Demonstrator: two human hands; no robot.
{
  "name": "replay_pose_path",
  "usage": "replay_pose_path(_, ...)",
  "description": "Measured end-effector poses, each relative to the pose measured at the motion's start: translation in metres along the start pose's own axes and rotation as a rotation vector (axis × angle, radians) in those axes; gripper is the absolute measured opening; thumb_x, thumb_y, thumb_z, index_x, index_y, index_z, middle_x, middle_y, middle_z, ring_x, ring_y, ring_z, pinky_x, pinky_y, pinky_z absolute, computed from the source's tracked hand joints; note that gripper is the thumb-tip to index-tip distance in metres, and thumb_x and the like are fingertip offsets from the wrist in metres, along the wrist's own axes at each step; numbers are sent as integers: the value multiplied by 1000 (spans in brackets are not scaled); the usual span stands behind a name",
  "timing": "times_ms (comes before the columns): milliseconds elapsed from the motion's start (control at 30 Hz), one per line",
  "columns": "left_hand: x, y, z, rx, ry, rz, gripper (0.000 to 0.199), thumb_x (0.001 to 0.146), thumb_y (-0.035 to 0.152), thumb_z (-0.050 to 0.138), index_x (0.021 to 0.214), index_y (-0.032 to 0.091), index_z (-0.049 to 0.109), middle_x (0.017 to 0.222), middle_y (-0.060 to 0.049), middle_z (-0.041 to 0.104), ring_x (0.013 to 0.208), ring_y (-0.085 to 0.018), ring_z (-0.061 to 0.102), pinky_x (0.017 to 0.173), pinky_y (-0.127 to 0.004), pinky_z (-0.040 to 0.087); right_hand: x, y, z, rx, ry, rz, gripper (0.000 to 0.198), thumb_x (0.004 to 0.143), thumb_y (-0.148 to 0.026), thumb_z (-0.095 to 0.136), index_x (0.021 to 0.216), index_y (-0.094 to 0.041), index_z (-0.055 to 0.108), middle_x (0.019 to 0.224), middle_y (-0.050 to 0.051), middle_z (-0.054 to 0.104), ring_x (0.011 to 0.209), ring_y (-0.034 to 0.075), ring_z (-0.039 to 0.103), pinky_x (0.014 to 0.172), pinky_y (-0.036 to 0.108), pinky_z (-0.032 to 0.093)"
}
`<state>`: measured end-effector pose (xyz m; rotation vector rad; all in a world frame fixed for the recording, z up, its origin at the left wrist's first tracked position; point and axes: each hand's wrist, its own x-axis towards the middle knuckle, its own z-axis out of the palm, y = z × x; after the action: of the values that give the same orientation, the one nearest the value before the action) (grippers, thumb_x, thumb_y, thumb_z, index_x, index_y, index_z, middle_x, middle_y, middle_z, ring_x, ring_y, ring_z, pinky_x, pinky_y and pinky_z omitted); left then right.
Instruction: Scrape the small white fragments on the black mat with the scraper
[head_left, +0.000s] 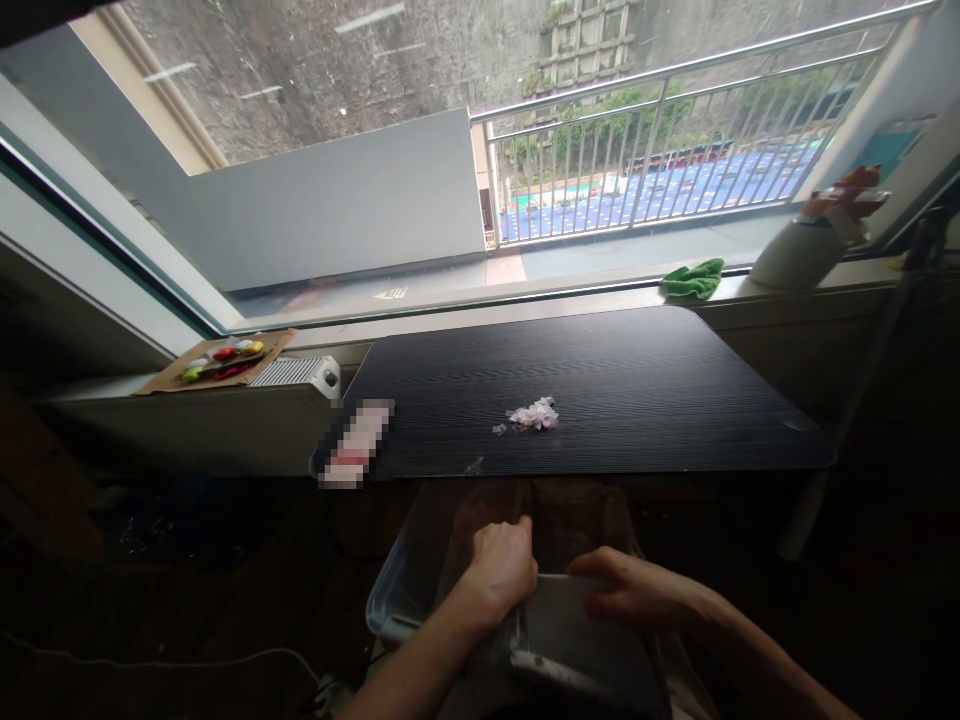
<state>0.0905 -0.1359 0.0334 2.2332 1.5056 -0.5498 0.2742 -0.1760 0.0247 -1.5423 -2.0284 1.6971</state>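
Note:
Below the table's near edge, my left hand (501, 568) is closed in a fist, knuckles up. What it grips, if anything, is hidden; it sits beside the left edge of a pale, flat-sided object (566, 635). My right hand (626, 588) is closed over that object's far right edge, its lower fingers against the flat face. The object lies tilted close to my body, and its full shape is lost in the dark. Under and around both hands stands a clear plastic bin (382, 605), its contents dim. A small heap of pale scraps (536, 413) lies on the dark table (645, 380).
A blurred-out flat item (358, 445) lies at the table's left end. Left of it, a radiator (296, 372) stands near cardboard (169, 375) with colourful pieces. On the windowsill are a green cloth (694, 279) and a white container (796, 252). A white cable (225, 655) crosses the floor.

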Motion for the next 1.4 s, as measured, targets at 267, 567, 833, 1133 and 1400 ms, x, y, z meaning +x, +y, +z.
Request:
replay_pose_path(267,3,3,-9,21,-92,-14,43,73,13,58,116,15,61,106,-17,70,104,-29,65,85,-34,52,-20,-18,0,-125,-34,-121,30,72,-13,51,91,-17,73,76,2,72,65,15,61,55,21,40)
replay_pose_path(567,4,2,-4,0,-82,-13,32,77,17,52,101,10,71,101,-20,71,100,-31,67,84,-35,53,-49,11,-27,59,530,-54,30,80,-29,50,99,-18,72,87,5,75,78,22,69,67,28,54)
replay_pose_path(833,13,-2,-1,15,-107,-4,32,76,11,54,102,10,72,101,-20,71,101,-31,67,86,-38,54,-29,-4,-76,-139,1010,-53,35,82,-41,56,107,-21,68,87,4,76,74,23,70,63,30,52)
replay_pose_path(1133,15,-2,-2,-43,-166,-22,32,78,8,51,102,8,72,100,-22,71,101,-33,67,86,-40,54,7,-35,-97,-495,947,-49,31,85,-25,50,110,-21,68,95,6,77,78,24,73,65,30,52)
replay_pose_path(1400,27,1,0,-59,-191,10,30,77,10,55,101,9,73,93,-23,72,98,-33,68,83,-42,54,17,-38,-97,-452,967,-161,27,86,-26,51,107,-24,67,96,3,77,80,22,72,64,27,50)
